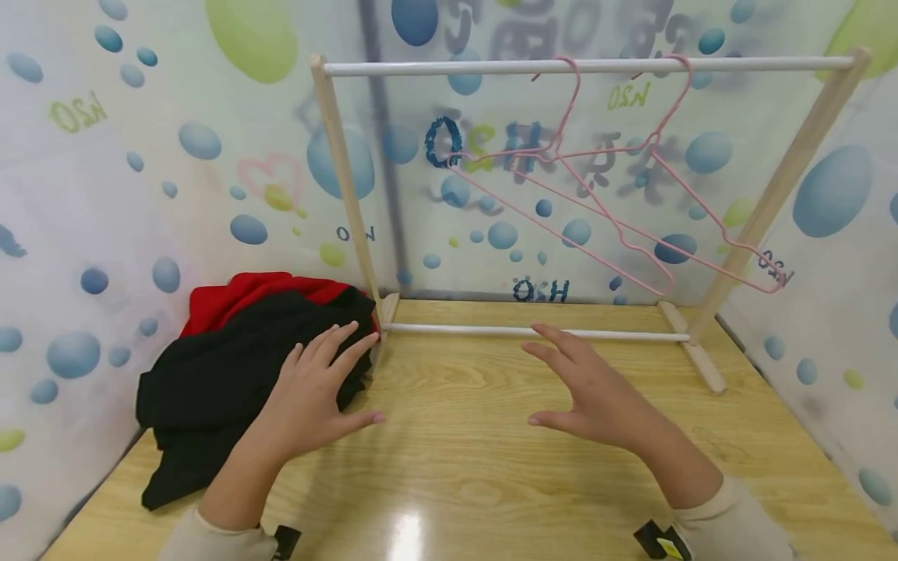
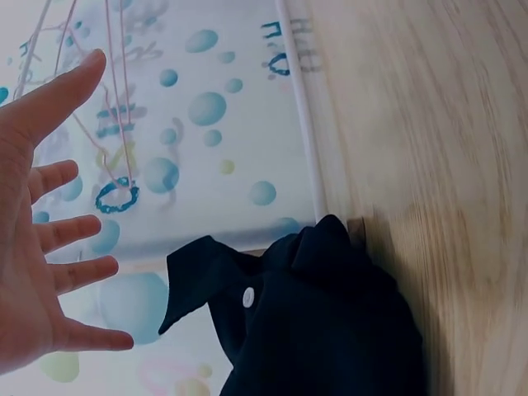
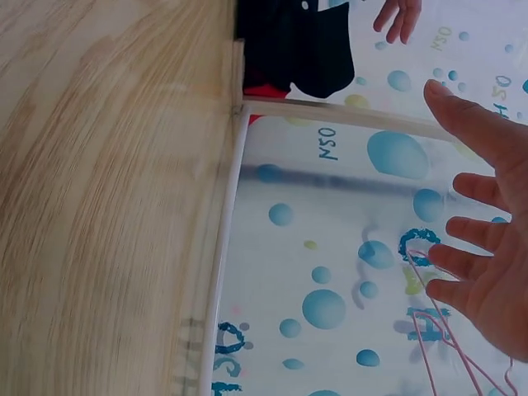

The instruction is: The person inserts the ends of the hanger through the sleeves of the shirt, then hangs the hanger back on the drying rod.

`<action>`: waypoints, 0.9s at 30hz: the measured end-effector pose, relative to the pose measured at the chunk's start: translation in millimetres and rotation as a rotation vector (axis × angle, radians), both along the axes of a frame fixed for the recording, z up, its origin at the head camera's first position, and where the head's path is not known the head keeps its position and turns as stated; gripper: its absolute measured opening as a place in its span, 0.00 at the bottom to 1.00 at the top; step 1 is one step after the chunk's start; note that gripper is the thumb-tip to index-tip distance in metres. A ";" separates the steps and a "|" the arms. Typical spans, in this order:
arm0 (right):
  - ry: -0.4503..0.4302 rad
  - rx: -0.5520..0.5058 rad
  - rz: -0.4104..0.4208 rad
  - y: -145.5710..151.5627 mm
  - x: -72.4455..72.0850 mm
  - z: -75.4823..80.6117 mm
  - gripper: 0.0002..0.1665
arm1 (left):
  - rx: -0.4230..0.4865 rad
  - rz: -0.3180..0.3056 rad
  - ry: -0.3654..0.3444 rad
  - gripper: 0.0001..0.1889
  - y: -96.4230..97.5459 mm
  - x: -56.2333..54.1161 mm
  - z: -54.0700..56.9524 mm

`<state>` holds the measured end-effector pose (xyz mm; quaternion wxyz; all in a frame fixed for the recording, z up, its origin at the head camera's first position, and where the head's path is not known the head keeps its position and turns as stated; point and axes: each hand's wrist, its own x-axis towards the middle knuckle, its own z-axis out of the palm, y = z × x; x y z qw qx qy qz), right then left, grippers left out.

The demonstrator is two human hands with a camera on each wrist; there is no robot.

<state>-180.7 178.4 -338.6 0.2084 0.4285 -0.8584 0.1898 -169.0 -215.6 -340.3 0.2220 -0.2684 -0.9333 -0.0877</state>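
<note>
My left hand (image 1: 316, 401) hovers with fingers spread and nothing in it, overlapping the right side of a black shirt (image 1: 231, 382) in the head view. In the left wrist view the black shirt (image 2: 322, 322) shows a collar and a white button. A red garment (image 1: 238, 300) lies behind and partly under it, most of it hidden. Over the table's middle my right hand (image 1: 596, 393) holds nothing, its fingers extended and thumb apart. Two pink wire hangers, one on the left (image 1: 559, 148) and one on the right (image 1: 655, 139), hang from the rack's top bar (image 1: 449, 68).
A clothes rack with wooden side posts (image 1: 344, 171) and a white lower bar (image 1: 463, 330) stands at the back of the wooden table (image 1: 449, 436). Walls with blue and green bubble prints (image 1: 501, 234) enclose the table at the back and sides.
</note>
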 end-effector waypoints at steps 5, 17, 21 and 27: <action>-0.029 -0.027 0.026 -9.5 -0.8 -4.1 0.51 | 0.041 -0.012 0.015 0.51 -5.9 1.2 2.6; -0.067 -0.003 0.058 -34.1 -6.0 -10.3 0.47 | 0.106 -0.038 0.102 0.49 -21.1 -0.6 0.8; -0.090 -0.018 0.076 -42.6 -6.0 -11.4 0.47 | 0.117 -0.035 0.118 0.48 -26.3 -0.1 -0.6; -0.082 -0.010 0.084 -57.8 -9.8 -14.7 0.46 | 0.136 -0.007 0.129 0.48 -37.1 2.8 -1.5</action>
